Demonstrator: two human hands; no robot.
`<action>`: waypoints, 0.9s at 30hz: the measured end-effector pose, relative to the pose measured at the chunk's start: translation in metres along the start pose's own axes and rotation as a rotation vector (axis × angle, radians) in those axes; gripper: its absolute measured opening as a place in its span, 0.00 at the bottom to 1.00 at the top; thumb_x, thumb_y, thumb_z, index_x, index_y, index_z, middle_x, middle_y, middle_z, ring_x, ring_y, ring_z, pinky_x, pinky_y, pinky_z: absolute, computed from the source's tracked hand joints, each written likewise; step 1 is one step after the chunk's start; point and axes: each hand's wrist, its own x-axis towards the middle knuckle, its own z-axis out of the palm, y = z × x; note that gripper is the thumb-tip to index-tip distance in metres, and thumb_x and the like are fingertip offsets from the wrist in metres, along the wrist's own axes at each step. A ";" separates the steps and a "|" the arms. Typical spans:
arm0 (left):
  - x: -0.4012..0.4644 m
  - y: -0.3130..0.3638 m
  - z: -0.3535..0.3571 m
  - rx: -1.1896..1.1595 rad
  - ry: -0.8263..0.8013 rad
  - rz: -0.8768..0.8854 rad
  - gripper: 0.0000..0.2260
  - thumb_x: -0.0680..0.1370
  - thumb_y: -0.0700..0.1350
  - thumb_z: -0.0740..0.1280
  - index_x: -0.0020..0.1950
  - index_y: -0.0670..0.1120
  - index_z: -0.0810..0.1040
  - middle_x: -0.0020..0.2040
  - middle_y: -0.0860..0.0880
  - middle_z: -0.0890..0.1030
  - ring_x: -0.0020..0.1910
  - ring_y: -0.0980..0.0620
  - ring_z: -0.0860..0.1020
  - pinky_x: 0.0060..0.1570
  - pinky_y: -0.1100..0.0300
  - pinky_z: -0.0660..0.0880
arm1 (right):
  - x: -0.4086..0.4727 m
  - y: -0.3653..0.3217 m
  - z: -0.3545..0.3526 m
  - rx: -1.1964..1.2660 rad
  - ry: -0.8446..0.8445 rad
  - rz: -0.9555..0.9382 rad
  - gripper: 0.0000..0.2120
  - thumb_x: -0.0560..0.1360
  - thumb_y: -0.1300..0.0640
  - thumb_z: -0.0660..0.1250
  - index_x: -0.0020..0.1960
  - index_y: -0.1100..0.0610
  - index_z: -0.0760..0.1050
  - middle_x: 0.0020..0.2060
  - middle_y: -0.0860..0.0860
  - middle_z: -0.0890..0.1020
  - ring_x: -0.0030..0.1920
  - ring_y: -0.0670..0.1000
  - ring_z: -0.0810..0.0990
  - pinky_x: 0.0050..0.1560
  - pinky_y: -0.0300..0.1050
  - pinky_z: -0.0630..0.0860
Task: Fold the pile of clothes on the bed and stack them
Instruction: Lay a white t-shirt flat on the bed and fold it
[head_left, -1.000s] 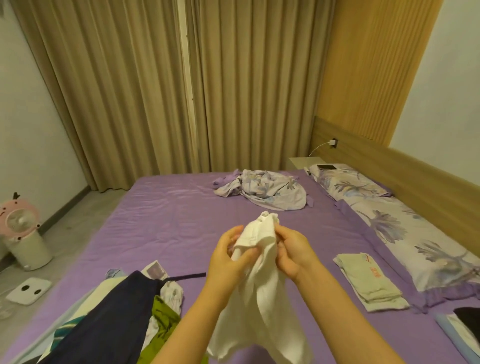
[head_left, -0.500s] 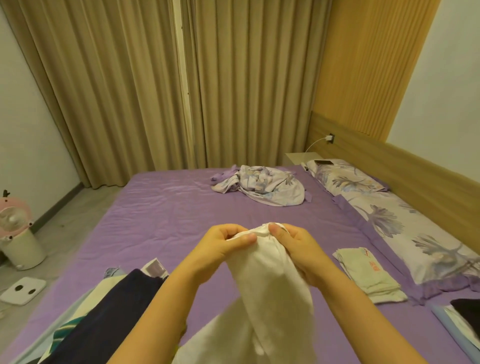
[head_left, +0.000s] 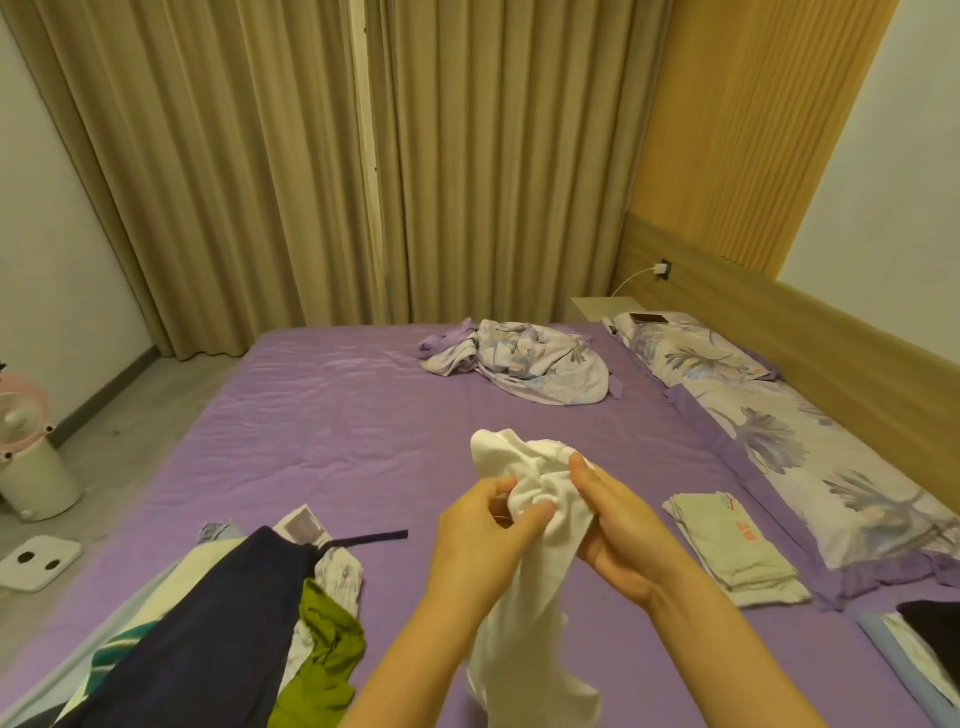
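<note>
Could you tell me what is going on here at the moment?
A person is sorting laundry on a purple bed. Both hands, left hand and right hand, grip a bunched white garment held above the sheet, not yet folded. An unfolded pile lies at the left, and one folded pale green item rests at the right beside the pillows.

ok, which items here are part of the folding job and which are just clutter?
Job:
- white garment, held by left hand and right hand
- unfolded pile, near left
- folded pale garment, near the pillows
- crumpled floral cloth, possibly

Lying about:
- pillows
- phone
- fan and scale on the floor
- curtains
</note>
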 end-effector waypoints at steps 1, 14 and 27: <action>0.000 0.002 0.005 -0.006 0.025 -0.012 0.11 0.68 0.61 0.71 0.48 0.61 0.77 0.42 0.61 0.82 0.44 0.64 0.79 0.45 0.62 0.78 | -0.001 -0.002 -0.003 -0.018 -0.019 0.003 0.18 0.80 0.48 0.57 0.66 0.54 0.74 0.59 0.60 0.80 0.60 0.60 0.79 0.53 0.50 0.79; 0.051 0.041 0.039 -0.540 0.125 -0.369 0.09 0.69 0.43 0.69 0.45 0.40 0.79 0.40 0.42 0.78 0.38 0.46 0.76 0.37 0.57 0.75 | 0.016 -0.050 -0.118 0.122 0.319 0.148 0.14 0.81 0.51 0.59 0.58 0.60 0.76 0.52 0.60 0.83 0.53 0.59 0.81 0.51 0.55 0.78; 0.065 0.085 0.082 -0.772 -0.003 -0.381 0.11 0.79 0.41 0.62 0.52 0.34 0.79 0.45 0.39 0.82 0.42 0.43 0.81 0.43 0.51 0.77 | 0.014 -0.035 -0.157 -0.818 0.218 -0.366 0.06 0.73 0.45 0.67 0.49 0.43 0.76 0.47 0.37 0.78 0.50 0.37 0.74 0.49 0.31 0.70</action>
